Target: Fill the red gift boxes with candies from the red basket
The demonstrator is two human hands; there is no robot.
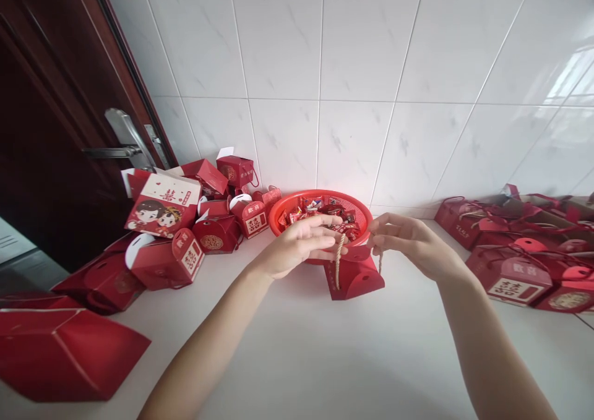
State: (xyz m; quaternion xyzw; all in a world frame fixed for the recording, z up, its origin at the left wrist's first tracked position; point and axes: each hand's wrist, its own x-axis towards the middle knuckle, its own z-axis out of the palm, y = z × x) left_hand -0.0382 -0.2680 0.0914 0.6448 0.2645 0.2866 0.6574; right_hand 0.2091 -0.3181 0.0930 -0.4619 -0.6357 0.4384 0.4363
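A small red gift box [356, 279] with a beige rope handle [339, 262] stands on the white surface in front of me. My left hand [301, 242] is at the box's left side, with one length of the rope between its fingertips. On the other side, my right hand [415, 244] has thumb and fingers pinched together at the rope's right length, which hangs down to the box. The top of the rope is partly hidden by my fingers. Just behind the box sits a red plastic basket [320, 194] holding wrapped candies [350, 222].
Several red gift boxes [162, 260] are piled at left, one printed with cartoon figures [160, 203]. More boxes [515, 274] stand in rows at right. A large red box [69, 352] lies near left. Behind are a tiled wall [352, 49] and a dark door [51, 67].
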